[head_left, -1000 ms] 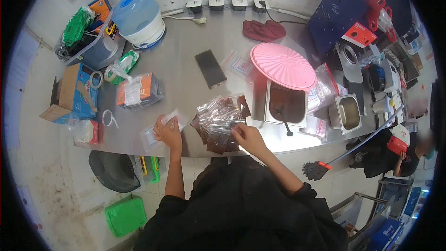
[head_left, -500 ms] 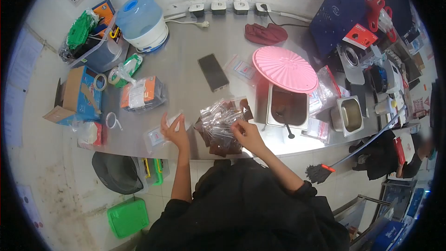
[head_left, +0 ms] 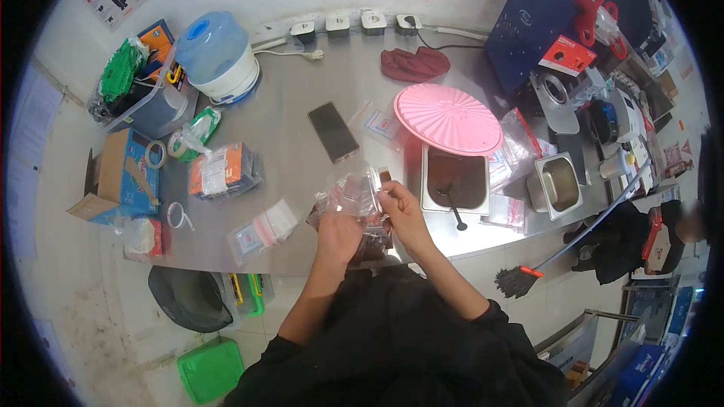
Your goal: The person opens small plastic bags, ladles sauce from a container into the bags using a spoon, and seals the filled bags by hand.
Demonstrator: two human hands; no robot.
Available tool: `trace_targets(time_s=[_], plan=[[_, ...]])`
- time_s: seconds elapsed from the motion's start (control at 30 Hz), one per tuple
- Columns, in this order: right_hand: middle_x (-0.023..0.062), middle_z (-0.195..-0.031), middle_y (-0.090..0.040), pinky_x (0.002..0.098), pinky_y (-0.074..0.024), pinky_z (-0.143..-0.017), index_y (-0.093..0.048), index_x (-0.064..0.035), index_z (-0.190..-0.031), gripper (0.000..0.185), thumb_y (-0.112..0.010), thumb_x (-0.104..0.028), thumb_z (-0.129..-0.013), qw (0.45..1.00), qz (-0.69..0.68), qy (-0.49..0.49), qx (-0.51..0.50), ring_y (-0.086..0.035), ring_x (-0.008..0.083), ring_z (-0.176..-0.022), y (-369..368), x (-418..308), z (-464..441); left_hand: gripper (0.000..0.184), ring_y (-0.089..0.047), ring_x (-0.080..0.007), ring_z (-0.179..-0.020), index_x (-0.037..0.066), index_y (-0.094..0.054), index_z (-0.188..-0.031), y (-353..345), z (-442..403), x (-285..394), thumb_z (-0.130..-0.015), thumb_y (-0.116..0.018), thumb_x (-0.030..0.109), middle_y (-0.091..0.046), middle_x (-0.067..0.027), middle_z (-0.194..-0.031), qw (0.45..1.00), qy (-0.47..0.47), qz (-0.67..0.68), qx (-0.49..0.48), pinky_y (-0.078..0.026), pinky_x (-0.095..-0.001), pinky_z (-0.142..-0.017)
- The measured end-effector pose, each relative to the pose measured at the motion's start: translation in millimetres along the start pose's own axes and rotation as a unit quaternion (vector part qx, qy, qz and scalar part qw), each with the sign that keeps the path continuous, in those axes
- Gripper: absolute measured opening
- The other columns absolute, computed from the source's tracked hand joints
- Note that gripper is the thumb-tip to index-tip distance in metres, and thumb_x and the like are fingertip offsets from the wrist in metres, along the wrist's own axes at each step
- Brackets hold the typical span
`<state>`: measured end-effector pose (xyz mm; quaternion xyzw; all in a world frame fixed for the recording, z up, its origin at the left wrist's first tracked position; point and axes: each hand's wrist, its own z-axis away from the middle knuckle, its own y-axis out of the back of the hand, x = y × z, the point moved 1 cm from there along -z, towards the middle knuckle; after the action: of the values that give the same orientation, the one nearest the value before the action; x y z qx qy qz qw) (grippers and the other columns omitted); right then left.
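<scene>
In front of my body at the table's near edge is a heap of clear plastic packets (head_left: 351, 196), with dark brown showing in and beneath them. My left hand (head_left: 338, 237) is closed on the left side of the packets; its fingertips are partly hidden by shiny plastic. With thumb and fingers, my right hand (head_left: 403, 215) pinches the packets' right edge. Left of my left hand lie flat clear zip bags (head_left: 264, 230) with a printed label. A steel container (head_left: 456, 181) with brown residue and a dark-handled spoon (head_left: 457, 215) stands right of my right hand.
A pink ribbed lid (head_left: 449, 117) rests over the container's back edge. A phone (head_left: 332, 132) lies behind the packets. A smaller steel container (head_left: 558, 187) stands at right. Taped parcel (head_left: 222, 172) and open cardboard box (head_left: 124, 173) are at left. A person (head_left: 622, 245) is at far right.
My left hand has moved right from beside the zip bags onto the packets and closed. Both hands now hold the plastic slightly raised. The view has shifted a little.
</scene>
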<state>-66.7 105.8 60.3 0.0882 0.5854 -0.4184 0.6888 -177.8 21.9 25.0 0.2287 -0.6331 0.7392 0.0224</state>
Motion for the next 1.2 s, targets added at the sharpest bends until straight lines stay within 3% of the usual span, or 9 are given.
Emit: trace_targets(time_s=[0.27, 0.33, 0.43, 0.63, 0.8, 0.87, 0.93, 1.03, 1.2], plan=[[0.0074, -0.07, -0.065, 0.0232, -0.0454, -0.063, -0.068, 0.0006, -0.084, 0.017, -0.066, -0.016, -0.079, 0.947, 0.258, 0.151, 0.116, -0.059, 0.0086, -0.066, 27, -8, 10, 0.036, -0.048, -0.0147, -0.105, 0.007, -0.049, -0.115, 17, 1, 22, -0.09, -0.05, 0.033, -0.051, -0.0013, -0.122, 0.951, -0.039, -0.192, 0.241, -0.038, -0.0308, -0.082], [0.0057, -0.067, -0.065, 0.0229, -0.0456, -0.061, -0.069, -0.0004, -0.08, 0.014, -0.067, -0.014, -0.077, 0.939, 0.277, 0.161, 0.124, -0.058, 0.0079, -0.062, 26, -12, 14, 0.033, -0.052, -0.0139, -0.101, 0.002, -0.052, -0.107, 2, 7, 22, -0.088, -0.053, 0.029, -0.058, -0.0073, -0.11, 0.714, -0.275, -0.623, 0.165, -0.04, -0.0294, -0.077], [0.0034, -0.066, -0.065, 0.0216, -0.0447, -0.059, -0.068, -0.001, -0.079, 0.01, -0.068, -0.011, -0.077, 0.945, 0.263, 0.169, 0.097, -0.058, 0.007, -0.061, 19, -13, 19, 0.028, -0.058, -0.0195, -0.082, -0.002, -0.052, -0.096, -49, 10, 18, -0.088, -0.053, 0.025, -0.06, -0.0135, -0.087, 0.652, -0.112, -0.749, -0.016, -0.042, -0.0318, -0.067], [-0.001, -0.069, -0.061, 0.0183, -0.0402, -0.053, -0.063, -0.0039, -0.081, 0.008, -0.066, -0.011, -0.081, 0.995, 0.102, 0.019, -0.007, -0.054, 0.0052, -0.06, 26, -19, 18, 0.021, -0.056, -0.0317, -0.065, -0.001, -0.049, -0.088, -51, 0, 1, -0.091, -0.048, 0.02, -0.055, -0.0191, -0.07, 0.723, -0.055, -0.689, 0.005, -0.041, -0.0374, -0.059], [-0.0032, -0.068, -0.056, 0.0189, -0.0375, -0.05, -0.056, -0.0073, -0.085, 0.014, -0.054, -0.02, -0.09, 0.994, 0.087, -0.021, -0.066, -0.049, 0.0033, -0.058, 28, -15, 24, 0.019, -0.055, -0.0331, -0.063, 0.001, -0.049, -0.086, -61, 5, -8, -0.093, -0.043, 0.018, -0.054, -0.02, -0.07, 0.666, -0.098, -0.74, -0.02, -0.041, -0.038, -0.057], [0.002, -0.064, -0.052, 0.0217, -0.0326, -0.046, -0.053, -0.0051, -0.078, 0.022, -0.043, -0.019, -0.092, 0.982, 0.17, 0.039, -0.073, -0.044, 0.0071, -0.053, 21, -12, 25, 0.018, -0.055, -0.0337, -0.063, 0.001, -0.048, -0.085, -66, 6, -12, -0.093, -0.042, 0.017, -0.053, -0.02, -0.07, 0.611, -0.11, -0.784, -0.026, -0.04, -0.0382, -0.057], [0.0085, -0.061, -0.048, 0.029, -0.037, -0.051, -0.049, 0.0012, -0.078, 0.022, -0.036, -0.012, -0.089, 0.91, 0.325, 0.258, 0.002, -0.045, 0.0136, -0.054, 10, -23, 33, 0.018, -0.052, -0.0276, -0.058, 0.002, -0.047, -0.082, -62, 6, -21, -0.093, -0.042, 0.016, -0.05, -0.0159, -0.065, 0.677, -0.126, -0.725, -0.017, -0.038, -0.0352, -0.053], [0.0159, -0.062, -0.047, 0.0346, -0.0398, -0.056, -0.049, 0.0043, -0.079, 0.02, -0.036, -0.009, -0.088, 0.93, 0.298, 0.208, 0.054, -0.047, 0.0231, -0.056, 2, -30, 41, 0.019, -0.045, -0.0184, -0.053, 0.002, -0.045, -0.078, -59, 10, -35, -0.093, -0.042, 0.013, -0.044, -0.0112, -0.06, 0.785, -0.199, -0.585, 0.048, -0.035, -0.0323, -0.049], [0.0159, -0.064, -0.052, 0.0321, -0.041, -0.056, -0.051, 0.0025, -0.078, 0.014, -0.046, -0.007, -0.087, 0.893, 0.357, 0.259, 0.088, -0.053, 0.0281, -0.059, 2, -34, 44, 0.017, -0.039, -0.0132, -0.053, 0.002, -0.044, -0.075, -70, 4, -23, -0.088, -0.051, 0.011, -0.04, -0.0077, -0.059, 0.774, -0.207, -0.599, 0.015, -0.034, -0.0295, -0.048]])
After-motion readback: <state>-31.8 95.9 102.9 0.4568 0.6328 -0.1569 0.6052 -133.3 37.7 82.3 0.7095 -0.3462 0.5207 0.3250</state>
